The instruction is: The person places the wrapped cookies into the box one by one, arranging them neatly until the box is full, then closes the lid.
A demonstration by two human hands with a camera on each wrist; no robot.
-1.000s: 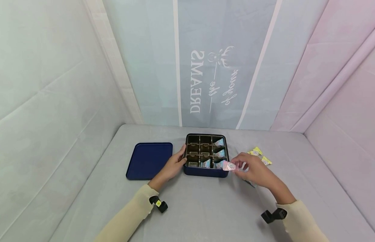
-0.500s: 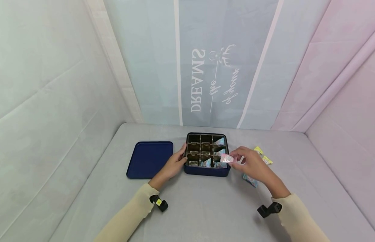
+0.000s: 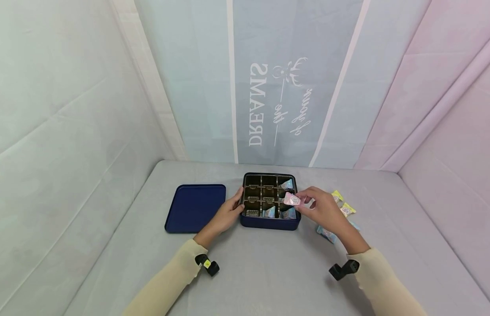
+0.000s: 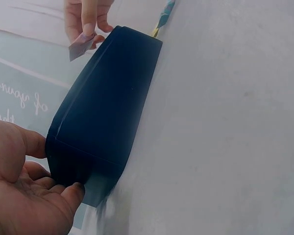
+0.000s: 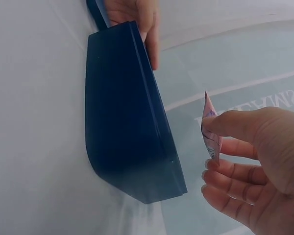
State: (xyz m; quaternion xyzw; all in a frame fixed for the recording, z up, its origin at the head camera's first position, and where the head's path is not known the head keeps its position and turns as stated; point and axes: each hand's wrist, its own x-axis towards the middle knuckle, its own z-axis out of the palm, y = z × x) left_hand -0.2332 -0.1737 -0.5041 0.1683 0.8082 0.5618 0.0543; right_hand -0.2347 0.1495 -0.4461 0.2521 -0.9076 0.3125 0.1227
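A dark blue tin box (image 3: 270,223) stands on the table with a divided black tray inside. Blue-wrapped candies (image 3: 286,184) sit in several compartments of its right column and one at the front middle. My left hand (image 3: 228,215) grips the box's left end, thumb and fingers spread around the corner, as the left wrist view shows. Between thumb and fingertips, my right hand (image 3: 322,210) pinches a pink-wrapped candy (image 3: 292,199). That candy is over the box's right column, partly hiding the middle compartment there; in the right wrist view it is apart from the box wall.
The blue lid (image 3: 196,208) lies flat to the left of the box. Right of the box, partly behind my right hand, are yellow-wrapped candies (image 3: 347,210) and blue-wrapped packets (image 3: 326,235). Fabric walls surround the grey table (image 3: 261,272).
My right hand has moved the pink candy up and left, from the box's front right corner to over the right column's middle. My left hand stays on the box.
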